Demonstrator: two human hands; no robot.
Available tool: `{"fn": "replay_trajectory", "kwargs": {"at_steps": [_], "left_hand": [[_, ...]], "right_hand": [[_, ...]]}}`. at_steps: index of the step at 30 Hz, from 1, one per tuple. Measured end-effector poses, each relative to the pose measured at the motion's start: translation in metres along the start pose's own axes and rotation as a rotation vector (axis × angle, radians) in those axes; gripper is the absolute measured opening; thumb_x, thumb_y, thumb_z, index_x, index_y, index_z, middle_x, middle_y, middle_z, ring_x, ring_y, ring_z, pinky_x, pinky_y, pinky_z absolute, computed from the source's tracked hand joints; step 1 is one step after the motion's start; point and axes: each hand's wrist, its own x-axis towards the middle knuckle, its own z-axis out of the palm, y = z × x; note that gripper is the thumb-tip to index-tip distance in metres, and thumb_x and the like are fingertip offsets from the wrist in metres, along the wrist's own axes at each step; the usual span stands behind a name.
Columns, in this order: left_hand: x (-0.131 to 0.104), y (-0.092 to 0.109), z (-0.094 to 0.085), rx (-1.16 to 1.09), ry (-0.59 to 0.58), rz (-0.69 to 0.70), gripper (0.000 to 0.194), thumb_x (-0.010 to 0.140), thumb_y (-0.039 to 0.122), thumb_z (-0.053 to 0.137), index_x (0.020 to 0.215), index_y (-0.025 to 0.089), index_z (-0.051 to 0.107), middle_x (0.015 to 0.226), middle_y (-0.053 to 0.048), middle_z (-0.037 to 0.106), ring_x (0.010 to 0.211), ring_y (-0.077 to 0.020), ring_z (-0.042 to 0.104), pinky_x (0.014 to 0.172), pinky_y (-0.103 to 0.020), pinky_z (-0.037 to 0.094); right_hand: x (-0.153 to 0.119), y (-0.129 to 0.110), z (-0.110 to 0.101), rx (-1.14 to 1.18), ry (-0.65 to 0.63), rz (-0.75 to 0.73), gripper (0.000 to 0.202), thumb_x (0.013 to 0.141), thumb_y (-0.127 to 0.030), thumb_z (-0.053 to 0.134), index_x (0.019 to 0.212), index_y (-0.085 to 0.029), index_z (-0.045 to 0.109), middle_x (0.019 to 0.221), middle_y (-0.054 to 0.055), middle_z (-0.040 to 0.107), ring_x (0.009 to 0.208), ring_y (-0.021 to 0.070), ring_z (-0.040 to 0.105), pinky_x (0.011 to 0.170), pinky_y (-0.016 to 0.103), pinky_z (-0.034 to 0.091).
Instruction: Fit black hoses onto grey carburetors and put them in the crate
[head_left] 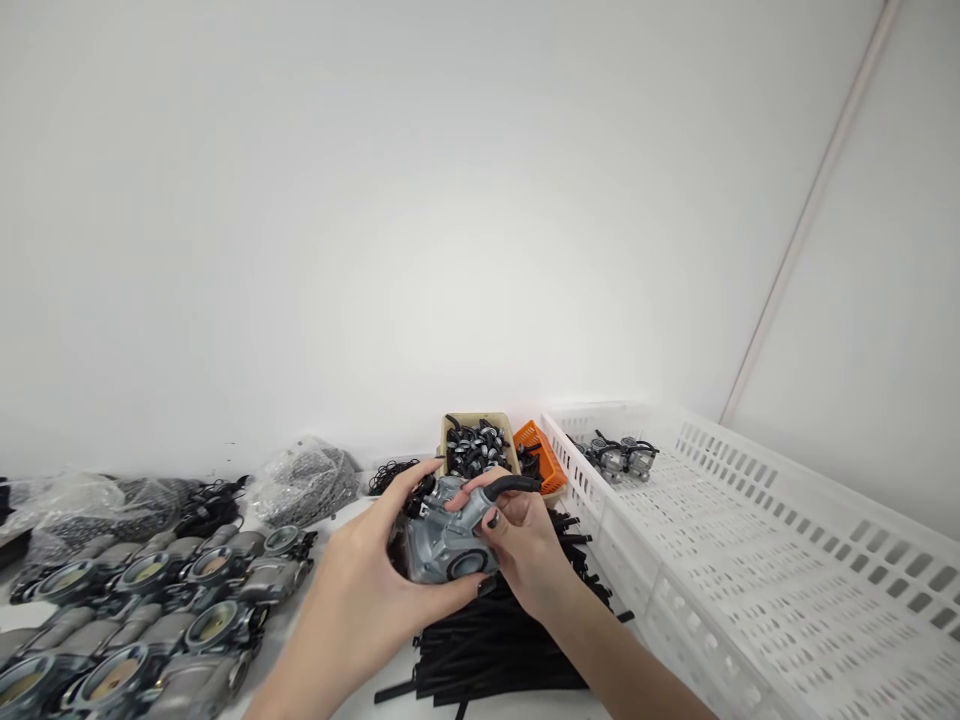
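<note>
Leftmost carburetors (169, 632) are showing seven round mouths (214, 563); the left hand (360, 560) is curling its fingers (409, 480) around one held carburetor (435, 545) over black tubes (495, 655), the right hand (529, 550) pinching its neck (469, 514) beside one hose (514, 484); one crate (750, 520) is holding at least two others (613, 460).

No readable text, labels, brands, numbers or signs on anything in head view.

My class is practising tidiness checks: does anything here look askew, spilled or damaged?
The orange basket looks askew, sitting at an angle between the tan bin and white crate. A few black tubes jut out of their otherwise aligned pile. No spill or damage stands out.
</note>
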Motion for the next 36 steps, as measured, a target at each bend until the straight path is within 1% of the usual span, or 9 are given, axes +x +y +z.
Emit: {"fn": "replay_trajectory", "kwargs": {"at_steps": [3, 6, 8, 13, 19, 24, 30, 32, 36], "left_hand": [[-0.0003, 0.0015, 0.0024, -0.006, -0.010, -0.018, 0.073, 0.065, 0.034, 0.078, 0.134, 0.031, 0.056, 0.102, -0.001, 0.077, 0.078, -0.0225, 0.072, 0.065, -0.029, 0.056], [-0.0003, 0.0031, 0.0006, -0.010, -0.048, -0.085, 0.074, 0.065, 0.036, 0.077, 0.136, 0.033, 0.054, 0.101, 0.000, 0.077, 0.076, -0.0219, 0.070, 0.064, -0.030, 0.055], [-0.0005, 0.0036, -0.0007, -0.012, -0.065, -0.111, 0.075, 0.065, 0.037, 0.077, 0.136, 0.035, 0.053, 0.100, 0.001, 0.077, 0.074, -0.0215, 0.070, 0.065, -0.030, 0.054], [-0.0010, 0.0026, 0.0036, 0.023, -0.016, -0.073, 0.075, 0.064, 0.037, 0.079, 0.135, 0.035, 0.055, 0.109, -0.001, 0.076, 0.083, -0.0242, 0.071, 0.070, -0.031, 0.054], [0.0001, 0.0034, 0.0006, -0.032, -0.018, -0.101, 0.073, 0.063, 0.037, 0.078, 0.133, 0.035, 0.056, 0.111, 0.000, 0.076, 0.089, -0.0238, 0.071, 0.073, -0.029, 0.054], [-0.0009, 0.0063, 0.0018, -0.069, -0.021, -0.124, 0.073, 0.062, 0.037, 0.079, 0.132, 0.032, 0.057, 0.104, 0.000, 0.076, 0.084, -0.0229, 0.070, 0.072, -0.030, 0.053], [-0.0003, 0.0066, 0.0000, -0.094, -0.025, -0.143, 0.074, 0.060, 0.035, 0.079, 0.131, 0.033, 0.057, 0.113, -0.001, 0.075, 0.097, -0.0259, 0.071, 0.077, -0.031, 0.055], [-0.0001, 0.0071, 0.0009, -0.124, -0.021, -0.136, 0.071, 0.060, 0.033, 0.079, 0.128, 0.031, 0.059, 0.112, -0.001, 0.075, 0.097, -0.0253, 0.071, 0.079, -0.031, 0.055], [0.0006, 0.0097, 0.0034, -0.189, -0.024, -0.148, 0.067, 0.060, 0.031, 0.079, 0.125, 0.030, 0.061, 0.109, -0.001, 0.075, 0.098, -0.0242, 0.071, 0.081, -0.030, 0.056]], "right_hand": [[0.0012, 0.0007, -0.0027, 0.027, 0.031, -0.018, 0.032, 0.069, -0.034, 0.092, 0.089, -0.023, 0.070, 0.084, 0.001, 0.078, 0.081, 0.0141, 0.070, 0.075, 0.023, 0.054], [0.0020, -0.0019, -0.0031, 0.028, -0.085, 0.020, 0.030, 0.080, -0.044, 0.083, 0.097, -0.022, 0.073, 0.088, 0.004, 0.079, 0.077, 0.0128, 0.070, 0.073, 0.022, 0.054], [0.0022, -0.0031, -0.0021, 0.024, -0.116, 0.024, 0.028, 0.083, -0.045, 0.080, 0.097, -0.021, 0.075, 0.087, 0.004, 0.079, 0.076, 0.0123, 0.070, 0.075, 0.022, 0.054], [0.0025, -0.0015, -0.0012, 0.037, 0.020, -0.012, 0.028, 0.071, -0.033, 0.091, 0.088, -0.023, 0.072, 0.086, 0.001, 0.080, 0.078, 0.0114, 0.071, 0.072, 0.020, 0.055], [0.0052, -0.0026, -0.0052, 0.014, -0.128, 0.051, 0.038, 0.075, -0.045, 0.087, 0.102, -0.021, 0.077, 0.098, 0.006, 0.081, 0.092, 0.0150, 0.073, 0.081, 0.022, 0.055], [0.0030, -0.0025, -0.0019, 0.039, -0.027, 0.005, 0.026, 0.074, -0.035, 0.089, 0.094, -0.023, 0.077, 0.091, 0.001, 0.080, 0.083, 0.0112, 0.071, 0.075, 0.018, 0.054], [0.0009, -0.0067, -0.0026, -0.028, -0.123, 0.034, 0.029, 0.083, -0.043, 0.081, 0.105, -0.025, 0.078, 0.105, 0.005, 0.079, 0.100, 0.0155, 0.070, 0.089, 0.024, 0.053], [0.0007, -0.0059, -0.0036, -0.094, -0.070, 0.002, 0.028, 0.081, -0.044, 0.082, 0.101, -0.024, 0.079, 0.106, 0.004, 0.077, 0.103, 0.0163, 0.069, 0.091, 0.025, 0.051], [0.0007, -0.0063, -0.0040, -0.172, 0.032, -0.012, 0.028, 0.075, -0.044, 0.086, 0.094, -0.024, 0.079, 0.105, 0.003, 0.075, 0.096, 0.0164, 0.067, 0.083, 0.024, 0.051]]}}
